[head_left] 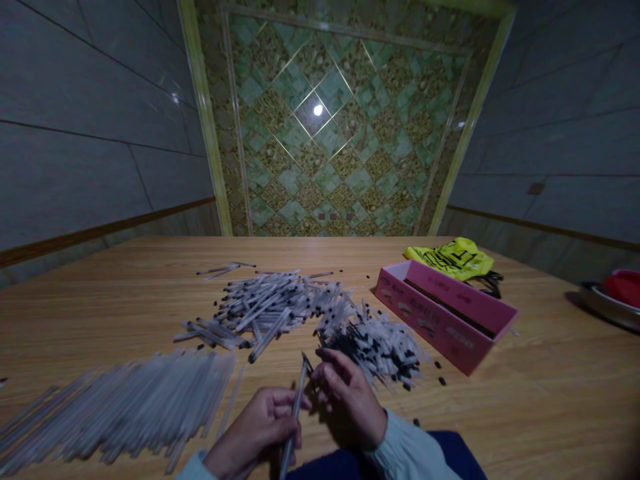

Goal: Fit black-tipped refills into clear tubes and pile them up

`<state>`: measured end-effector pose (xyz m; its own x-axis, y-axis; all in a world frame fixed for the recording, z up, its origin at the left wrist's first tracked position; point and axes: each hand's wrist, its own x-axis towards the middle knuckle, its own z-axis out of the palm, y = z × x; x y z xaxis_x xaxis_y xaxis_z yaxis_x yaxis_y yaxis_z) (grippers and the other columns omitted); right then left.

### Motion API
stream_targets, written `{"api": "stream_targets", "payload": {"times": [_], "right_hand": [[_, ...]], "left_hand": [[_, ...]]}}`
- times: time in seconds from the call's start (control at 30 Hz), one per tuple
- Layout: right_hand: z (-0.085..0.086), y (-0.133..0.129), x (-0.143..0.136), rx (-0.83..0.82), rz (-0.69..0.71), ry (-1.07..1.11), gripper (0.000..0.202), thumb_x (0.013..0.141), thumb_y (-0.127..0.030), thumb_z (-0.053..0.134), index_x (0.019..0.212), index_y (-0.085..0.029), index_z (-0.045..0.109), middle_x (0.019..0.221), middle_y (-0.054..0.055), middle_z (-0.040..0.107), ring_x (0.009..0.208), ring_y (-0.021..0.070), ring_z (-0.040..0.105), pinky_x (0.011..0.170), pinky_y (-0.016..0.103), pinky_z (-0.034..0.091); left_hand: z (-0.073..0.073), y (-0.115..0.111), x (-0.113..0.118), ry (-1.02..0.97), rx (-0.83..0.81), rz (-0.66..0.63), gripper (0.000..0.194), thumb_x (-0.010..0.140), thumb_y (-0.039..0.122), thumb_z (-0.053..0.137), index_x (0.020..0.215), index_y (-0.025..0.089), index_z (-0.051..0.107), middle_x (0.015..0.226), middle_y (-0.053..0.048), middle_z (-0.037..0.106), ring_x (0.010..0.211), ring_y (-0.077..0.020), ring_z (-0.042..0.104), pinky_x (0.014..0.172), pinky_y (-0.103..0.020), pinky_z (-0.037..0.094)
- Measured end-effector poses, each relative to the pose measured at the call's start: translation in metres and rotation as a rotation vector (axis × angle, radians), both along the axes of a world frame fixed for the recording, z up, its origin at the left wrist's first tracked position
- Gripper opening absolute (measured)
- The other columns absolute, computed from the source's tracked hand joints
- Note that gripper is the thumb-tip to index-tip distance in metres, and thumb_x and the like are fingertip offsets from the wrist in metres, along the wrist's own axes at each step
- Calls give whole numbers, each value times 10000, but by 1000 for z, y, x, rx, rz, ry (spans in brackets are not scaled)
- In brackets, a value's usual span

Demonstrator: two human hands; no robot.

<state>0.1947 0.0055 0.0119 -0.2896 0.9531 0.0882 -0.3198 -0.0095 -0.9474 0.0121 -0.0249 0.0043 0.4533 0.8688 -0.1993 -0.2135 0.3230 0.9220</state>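
Note:
My left hand is closed around a slim grey pen with a dark tip, which points up and away from me. Close to that tip, my right hand has its fingers curled inward. A small dark piece shows at its fingertips, too blurred to name. Just beyond the right hand lies a heap of clear and black pen caps. Farther back spreads a pile of clear pen barrels with dark ends. To the left of my left hand, many thin clear tubes lie side by side.
A pink open box stands right of the heaps on the wooden table. Behind it lies a yellow bag with black lettering. At the far right edge is a metal tray with a red item. Small black plugs are scattered about.

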Motion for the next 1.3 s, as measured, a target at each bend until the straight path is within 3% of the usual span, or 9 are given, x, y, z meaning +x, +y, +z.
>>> {"api": "stream_targets", "payload": {"times": [0.1, 0.2, 0.3, 0.4, 0.47, 0.67, 0.83, 1.07, 1.3], "right_hand": [[-6, 2, 0, -60, 51, 22, 490, 751, -443, 637, 1133, -156, 533, 769, 35, 612, 510, 90, 548, 391, 172, 365], [-12, 4, -1, -73, 54, -2, 423, 682, -426, 708, 942, -105, 615, 593, 7, 594, 461, 90, 534, 399, 181, 388], [-13, 5, 0, -118, -52, 22, 394, 613, -417, 760, 794, -100, 609, 540, 7, 602, 412, 82, 518, 384, 182, 394], [-10, 5, 0, -159, -104, 49, 391, 595, -425, 769, 723, -104, 583, 549, 17, 618, 384, 68, 509, 362, 169, 384], [-9, 4, -1, -175, -92, 37, 399, 591, -438, 767, 683, -104, 568, 527, 17, 611, 366, 65, 502, 352, 167, 382], [-17, -3, -10, -178, -11, -11, 443, 624, -506, 718, 695, -102, 551, 532, 32, 620, 348, 78, 522, 330, 165, 389], [-19, -5, -13, -179, 56, -53, 509, 665, -590, 633, 636, -89, 545, 518, 55, 614, 319, 88, 519, 295, 162, 373], [-19, -7, -13, -203, 88, -48, 523, 657, -615, 621, 630, -101, 529, 476, 38, 599, 304, 78, 506, 275, 136, 352], [-20, -8, -15, -241, 136, -23, 519, 632, -607, 648, 642, -101, 534, 502, 40, 607, 305, 77, 505, 274, 142, 362]], "left_hand": [[-5, -1, 0, 27, -31, -119, 529, 537, 446, 772, 927, 139, 590, 557, -49, 666, 430, -120, 585, 422, -194, 433], [0, -1, 0, 45, -21, -168, 662, 514, 451, 780, 1058, 140, 566, 572, -58, 674, 417, -132, 582, 399, -196, 416], [14, -3, 2, -3, -11, 28, 675, 607, 450, 725, 1181, 161, 515, 580, -56, 671, 375, -117, 543, 373, -199, 393], [28, -5, 5, -112, -31, 323, 480, 602, 339, 756, 1033, 180, 616, 690, -56, 682, 527, -112, 589, 500, -198, 450], [33, -5, 7, -166, -5, 406, 442, 556, 273, 790, 961, 181, 642, 737, -56, 685, 612, -123, 600, 574, -210, 466], [19, 4, 4, -83, 27, 535, 300, 649, 325, 725, 882, 156, 641, 586, -1, 616, 520, -88, 537, 515, -193, 434], [8, 8, -5, -86, 53, 558, 272, 669, 324, 711, 871, 161, 629, 578, 12, 599, 545, -89, 538, 520, -188, 427], [12, 9, -3, 35, 108, 597, 326, 633, 371, 722, 851, 140, 646, 556, -3, 610, 512, -108, 539, 462, -199, 410], [21, 7, 7, 69, 88, 678, 356, 539, 359, 775, 780, 144, 626, 809, -86, 716, 651, -190, 661, 548, -253, 507]]}}
